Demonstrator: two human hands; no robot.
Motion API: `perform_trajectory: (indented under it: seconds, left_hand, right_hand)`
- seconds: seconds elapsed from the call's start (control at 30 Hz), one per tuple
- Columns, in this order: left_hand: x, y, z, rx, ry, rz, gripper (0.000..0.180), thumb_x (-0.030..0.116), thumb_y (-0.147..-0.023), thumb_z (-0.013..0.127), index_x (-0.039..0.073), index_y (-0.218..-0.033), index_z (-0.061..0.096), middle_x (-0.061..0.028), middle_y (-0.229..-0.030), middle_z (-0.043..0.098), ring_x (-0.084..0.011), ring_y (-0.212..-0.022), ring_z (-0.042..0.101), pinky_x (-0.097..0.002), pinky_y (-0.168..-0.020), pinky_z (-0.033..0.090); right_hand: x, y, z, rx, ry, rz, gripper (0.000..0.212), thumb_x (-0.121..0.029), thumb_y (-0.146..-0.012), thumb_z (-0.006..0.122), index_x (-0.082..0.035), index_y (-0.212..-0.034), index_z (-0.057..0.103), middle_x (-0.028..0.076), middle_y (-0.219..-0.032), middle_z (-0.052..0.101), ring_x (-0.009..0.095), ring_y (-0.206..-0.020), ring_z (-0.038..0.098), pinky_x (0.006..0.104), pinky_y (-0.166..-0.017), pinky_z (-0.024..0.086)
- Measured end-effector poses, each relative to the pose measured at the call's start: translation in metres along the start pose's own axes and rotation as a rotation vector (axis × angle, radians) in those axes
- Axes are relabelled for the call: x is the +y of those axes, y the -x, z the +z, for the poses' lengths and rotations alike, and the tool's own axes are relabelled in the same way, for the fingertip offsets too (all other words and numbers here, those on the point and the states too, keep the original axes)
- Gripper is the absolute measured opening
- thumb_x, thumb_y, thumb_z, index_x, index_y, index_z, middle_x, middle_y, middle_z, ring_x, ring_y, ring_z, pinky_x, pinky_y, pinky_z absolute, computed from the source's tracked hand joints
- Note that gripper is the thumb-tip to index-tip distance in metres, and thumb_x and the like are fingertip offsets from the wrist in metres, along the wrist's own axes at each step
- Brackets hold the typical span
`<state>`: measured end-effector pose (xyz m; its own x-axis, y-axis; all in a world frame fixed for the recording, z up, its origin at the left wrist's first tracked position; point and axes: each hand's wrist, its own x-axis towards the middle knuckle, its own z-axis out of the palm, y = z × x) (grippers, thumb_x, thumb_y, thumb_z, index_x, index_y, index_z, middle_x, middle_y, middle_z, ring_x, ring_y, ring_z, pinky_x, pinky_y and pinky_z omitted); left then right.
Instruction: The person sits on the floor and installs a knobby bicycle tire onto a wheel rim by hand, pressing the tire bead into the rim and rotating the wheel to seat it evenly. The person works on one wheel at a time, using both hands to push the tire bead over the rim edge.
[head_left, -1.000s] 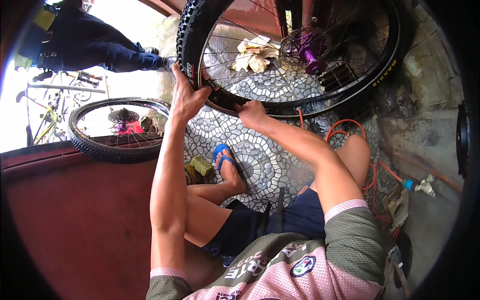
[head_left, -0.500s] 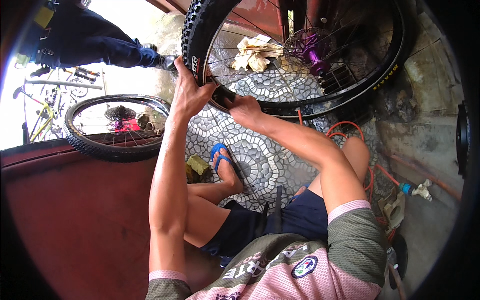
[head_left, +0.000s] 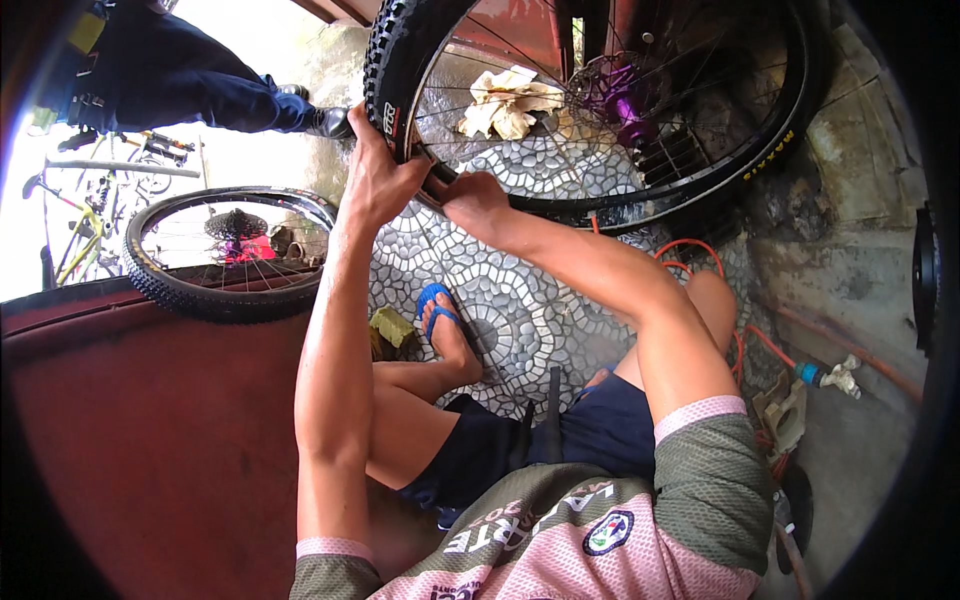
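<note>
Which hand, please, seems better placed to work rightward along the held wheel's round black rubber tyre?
Probably the right hand: it sits farther right on the tyre, while the left hand grips its left side.

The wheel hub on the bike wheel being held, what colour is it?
The wheel hub is purple, shown best in the head view.

On your left, a knobbly-tyred wheel with a cassette sits at the edge of a dark red panel. Beyond it you have a yellow-green bicycle and a person in dark trousers. On the pebble-mosaic floor before you lie a crumpled, pale tan sheet and a yellowish block; at your right, an orange hose loops near a teal connector.
</note>
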<state>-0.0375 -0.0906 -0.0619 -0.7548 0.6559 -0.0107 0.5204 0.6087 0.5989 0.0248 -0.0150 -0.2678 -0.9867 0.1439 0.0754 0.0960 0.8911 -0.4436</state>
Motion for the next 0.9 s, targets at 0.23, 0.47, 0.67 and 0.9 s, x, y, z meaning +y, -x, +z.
perform_trajectory:
  seconds: [0.23, 0.47, 0.67, 0.9]
  left_hand:
    - [-0.01, -0.007, 0.007, 0.028, 0.05, 0.131, 0.085, 0.014, -0.078, 0.072, -0.002, -0.144, 0.02, -0.0364, -0.117, 0.061, -0.0513, -0.109, 0.064, -0.0516, -0.1, 0.049]
    - [-0.001, -0.006, 0.008, 0.017, 0.039, 0.154, 0.089, 0.015, -0.077, 0.074, -0.006, -0.144, 0.02, -0.0333, -0.119, 0.061, -0.0487, -0.111, 0.064, -0.0497, -0.101, 0.049]
    - [-0.007, 0.002, -0.002, -0.021, 0.011, 0.033, 0.105, 0.02, -0.075, 0.072, -0.014, -0.151, 0.009, -0.0322, -0.121, 0.065, -0.044, -0.111, 0.067, -0.0436, -0.101, 0.051]
    - [-0.012, -0.006, 0.008, 0.01, 0.092, 0.123, 0.09, 0.015, -0.077, 0.071, -0.006, -0.148, 0.019, -0.033, -0.118, 0.062, -0.0466, -0.109, 0.064, -0.0472, -0.1, 0.05]
  right_hand:
    - [0.021, 0.033, 0.035, -0.055, 0.137, 0.087, 0.044, -0.018, -0.101, 0.051, -0.023, -0.143, 0.059, 0.011, -0.094, 0.075, 0.029, -0.087, 0.077, 0.0422, -0.071, 0.061]
    - [0.043, 0.032, 0.035, -0.166, 0.05, 0.12, 0.04, -0.019, -0.102, 0.051, -0.025, -0.14, 0.06, 0.006, -0.091, 0.076, 0.027, -0.086, 0.077, 0.0428, -0.064, 0.059]
    - [-0.004, 0.021, 0.005, -0.068, 0.168, -0.01, 0.041, -0.015, -0.097, 0.056, -0.014, -0.137, 0.06, 0.009, -0.089, 0.076, 0.029, -0.086, 0.077, 0.0404, -0.065, 0.06]
    - [0.013, 0.017, 0.025, -0.158, 0.149, 0.127, 0.043, -0.018, -0.104, 0.05, -0.023, -0.146, 0.055, 0.01, -0.095, 0.076, 0.029, -0.088, 0.077, 0.0405, -0.066, 0.061]
